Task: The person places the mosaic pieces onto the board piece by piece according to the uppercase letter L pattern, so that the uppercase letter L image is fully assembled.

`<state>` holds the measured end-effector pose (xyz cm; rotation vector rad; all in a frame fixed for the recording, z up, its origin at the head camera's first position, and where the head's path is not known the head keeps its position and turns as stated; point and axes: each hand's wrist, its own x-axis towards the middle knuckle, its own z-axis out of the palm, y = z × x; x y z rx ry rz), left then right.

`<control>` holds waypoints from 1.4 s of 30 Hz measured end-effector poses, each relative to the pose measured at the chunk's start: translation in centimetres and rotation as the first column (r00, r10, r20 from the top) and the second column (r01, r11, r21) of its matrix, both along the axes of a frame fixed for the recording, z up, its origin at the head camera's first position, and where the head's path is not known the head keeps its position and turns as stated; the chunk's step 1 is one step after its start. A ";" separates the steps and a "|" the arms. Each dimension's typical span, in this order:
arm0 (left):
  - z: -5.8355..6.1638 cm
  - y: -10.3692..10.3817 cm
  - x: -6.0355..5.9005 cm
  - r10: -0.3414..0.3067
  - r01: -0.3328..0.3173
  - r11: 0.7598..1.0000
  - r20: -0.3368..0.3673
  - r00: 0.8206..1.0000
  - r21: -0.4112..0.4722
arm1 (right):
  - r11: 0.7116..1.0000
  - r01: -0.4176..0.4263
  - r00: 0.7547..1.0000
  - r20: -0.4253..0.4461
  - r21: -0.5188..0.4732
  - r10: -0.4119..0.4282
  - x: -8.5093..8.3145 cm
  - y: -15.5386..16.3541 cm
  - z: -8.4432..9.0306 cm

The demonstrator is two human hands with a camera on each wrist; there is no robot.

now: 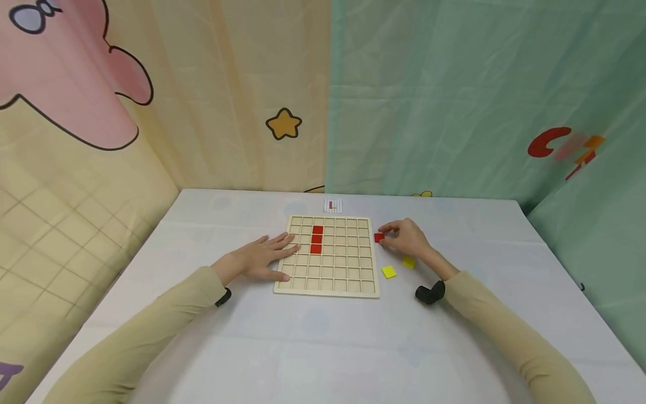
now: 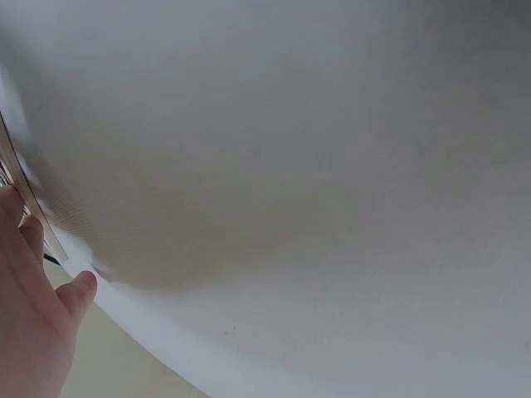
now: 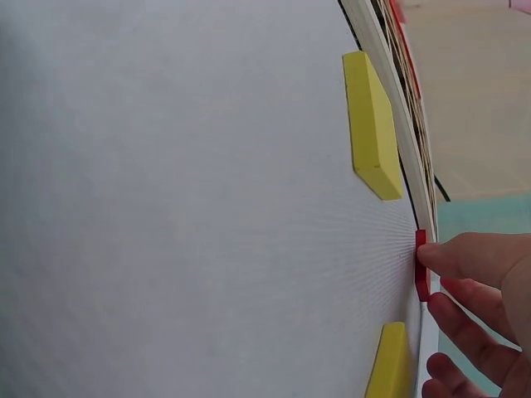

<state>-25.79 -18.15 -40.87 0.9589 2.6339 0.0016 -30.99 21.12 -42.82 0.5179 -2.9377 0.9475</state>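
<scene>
The left hand (image 1: 257, 259) is resting, fingers spread and grasping nothing, over the 9 o'clock edge of the board (image 1: 340, 261). Three red tiles (image 1: 316, 239) are sitting in its grid toward 11 o'clock. A card (image 1: 333, 206) is lying beyond 12 o'clock. Just outside, toward 2 o'clock, another red tile (image 1: 378, 238) is being pinched by the right hand (image 1: 406, 238). Two yellow tiles (image 1: 388, 272) are lying around 3 o'clock.

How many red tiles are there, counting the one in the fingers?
4. Three red tiles sit in one column on the board; the fourth tile is pinched by the right hand, just right of the board. That hand could hide another.
</scene>
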 end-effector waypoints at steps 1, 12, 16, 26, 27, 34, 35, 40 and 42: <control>0.1 0.0 0.0 0.001 -0.001 1.000 0.000 1.000 0.000 | 1.000 -0.002 1.000 -0.001 0.002 0.002 0.0 0.0 0.0; 0.0 0.0 -0.1 0.001 -0.001 1.000 -0.012 1.000 -0.028 | 0.998 -0.018 1.000 -0.005 0.068 0.019 -0.1 0.7 -0.1; 0.0 0.0 0.0 -0.005 0.005 1.000 -0.019 1.000 -0.014 | 0.995 -0.010 1.000 0.010 0.094 0.009 0.0 0.9 0.0; -0.1 -0.1 -0.1 -0.020 0.020 1.000 -0.023 1.000 -0.002 | 0.992 0.037 0.999 0.018 0.121 -0.040 0.7 0.6 0.1; -0.2 -0.1 -0.1 -0.020 0.020 1.000 -0.023 1.000 -0.005 | 0.992 0.040 0.999 0.016 0.116 -0.042 0.9 0.6 0.2; -0.2 -0.1 -0.2 -0.025 0.025 1.000 -0.024 0.999 -0.001 | 0.995 0.053 0.999 -0.014 0.082 -0.052 1.8 0.4 0.9; -0.2 -0.1 -0.3 -0.023 0.023 1.000 -0.023 0.999 -0.006 | 0.996 0.056 0.998 -0.018 0.075 -0.054 2.0 0.3 1.0; 0.0 -0.1 -0.2 -0.014 0.013 1.000 -0.018 1.000 -0.014 | 0.997 0.055 0.998 -0.032 0.052 -0.053 2.7 -0.3 1.1; 0.0 -0.1 -0.1 -0.015 0.015 1.000 -0.015 1.000 -0.010 | 0.998 0.053 0.998 -0.039 0.046 -0.051 3.0 -0.6 1.1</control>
